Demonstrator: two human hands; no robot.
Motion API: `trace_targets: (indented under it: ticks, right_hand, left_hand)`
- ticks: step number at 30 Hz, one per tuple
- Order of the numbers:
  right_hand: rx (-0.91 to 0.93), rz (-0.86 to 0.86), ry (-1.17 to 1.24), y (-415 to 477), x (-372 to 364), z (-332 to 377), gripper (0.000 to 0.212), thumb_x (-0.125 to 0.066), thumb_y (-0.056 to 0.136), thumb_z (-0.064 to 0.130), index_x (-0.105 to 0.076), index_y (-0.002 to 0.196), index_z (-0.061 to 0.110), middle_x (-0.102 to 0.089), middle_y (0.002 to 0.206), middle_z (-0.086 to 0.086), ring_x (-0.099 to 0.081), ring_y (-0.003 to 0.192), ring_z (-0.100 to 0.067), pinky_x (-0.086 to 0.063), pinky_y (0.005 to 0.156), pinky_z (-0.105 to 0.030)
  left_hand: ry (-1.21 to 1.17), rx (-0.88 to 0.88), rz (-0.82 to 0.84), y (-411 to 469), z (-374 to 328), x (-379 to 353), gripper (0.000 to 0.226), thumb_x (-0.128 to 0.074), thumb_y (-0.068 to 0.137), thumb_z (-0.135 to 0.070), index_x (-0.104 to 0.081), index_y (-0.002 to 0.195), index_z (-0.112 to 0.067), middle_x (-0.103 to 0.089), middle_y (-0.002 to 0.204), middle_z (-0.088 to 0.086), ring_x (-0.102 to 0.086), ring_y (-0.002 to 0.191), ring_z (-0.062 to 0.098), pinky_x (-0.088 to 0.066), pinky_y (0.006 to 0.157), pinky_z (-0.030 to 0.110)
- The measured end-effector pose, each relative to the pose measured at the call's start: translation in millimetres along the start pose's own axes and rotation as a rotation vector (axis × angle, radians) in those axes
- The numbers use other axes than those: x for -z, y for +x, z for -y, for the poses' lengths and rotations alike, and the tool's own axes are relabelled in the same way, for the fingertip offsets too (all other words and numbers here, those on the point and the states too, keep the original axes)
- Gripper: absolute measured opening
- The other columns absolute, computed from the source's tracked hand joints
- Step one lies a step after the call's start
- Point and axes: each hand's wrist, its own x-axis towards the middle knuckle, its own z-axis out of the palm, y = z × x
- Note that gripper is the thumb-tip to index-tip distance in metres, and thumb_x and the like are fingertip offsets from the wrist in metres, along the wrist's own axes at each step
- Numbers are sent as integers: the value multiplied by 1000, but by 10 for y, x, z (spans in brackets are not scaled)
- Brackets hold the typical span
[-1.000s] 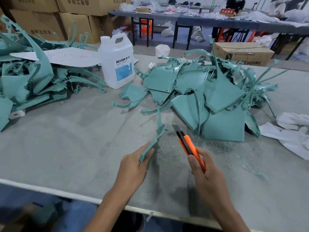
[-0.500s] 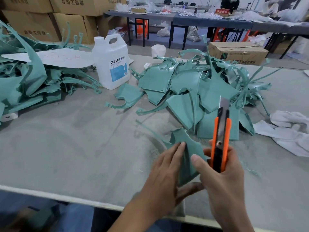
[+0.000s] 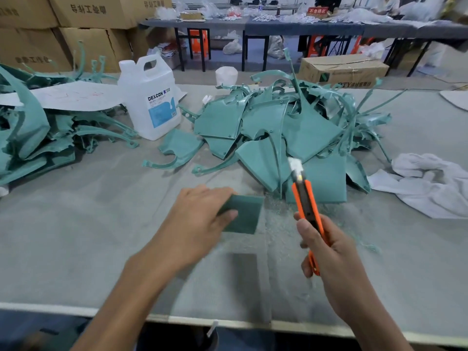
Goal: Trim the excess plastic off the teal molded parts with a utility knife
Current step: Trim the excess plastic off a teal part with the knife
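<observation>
My left hand (image 3: 200,219) grips a flat teal molded part (image 3: 244,215) near the middle of the grey table (image 3: 76,236), thumb on top and most of the piece hidden under the palm. My right hand (image 3: 329,252) holds an orange utility knife (image 3: 305,206) upright just to the right of the part, its blade tip pointing up and away and not touching the plastic. A big heap of teal parts (image 3: 291,133) lies behind both hands. Fine teal shavings (image 3: 276,214) cover the table between part and knife.
A second teal pile (image 3: 38,133) sits at the left under a white sheet (image 3: 73,96). A white DEXCON jug (image 3: 152,97) stands behind it, white cloth (image 3: 430,183) lies at the right, and cardboard boxes (image 3: 83,24) and other tables fill the background.
My left hand has moved the teal part left and turned it flat. The knife has moved right, away from the part, and stays upright.
</observation>
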Motion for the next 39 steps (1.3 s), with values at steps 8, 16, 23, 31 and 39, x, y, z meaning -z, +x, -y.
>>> trace_targets:
  ticks: [8, 16, 23, 31, 39]
  right_hand:
    - [-97, 130, -437, 32, 123, -413, 19, -56, 99, 33, -66, 104, 49, -67, 74, -4, -57, 43, -15, -44, 38, -31]
    - [-84, 219, -549, 154, 9, -381, 14, -56, 98, 38, -69, 98, 45, -66, 63, 4, -58, 41, -9, -38, 37, -20]
    - [-72, 234, -577, 152, 8, -409, 14, -56, 98, 42, -70, 98, 45, -62, 54, 13, -53, 39, -4, -39, 42, -19]
    - [-21, 202, -432, 118, 4, -435, 22, -57, 98, 41, -70, 104, 58, -46, 46, 9, -44, 37, -9, -34, 42, -23]
    - [41, 144, -161, 41, 89, 73, 20, -64, 96, 36, -74, 107, 49, -54, 57, -2, -42, 38, -13, -32, 38, -19]
  left_hand:
    - [6, 121, 121, 195, 270, -94, 17, -54, 97, -41, -45, 90, -28, -56, 81, -9, -51, 78, 17, -42, 66, 39]
    - [92, 133, 58, 124, 280, -119, 34, -62, 93, -44, -37, 81, -24, -45, 76, -13, -42, 69, 6, -28, 55, 24]
    - [273, 140, -29, 39, 202, -126, 35, -58, 91, -55, -43, 86, -23, -42, 74, -11, -40, 73, 16, -24, 54, 32]
    - [250, 113, -13, 8, 179, -138, 33, -53, 94, -53, -41, 87, -23, -49, 77, -10, -45, 70, 16, -29, 54, 31]
    - [272, 90, -5, -20, 179, -144, 31, -53, 93, -51, -36, 86, -26, -44, 76, -12, -42, 68, 13, -20, 51, 19]
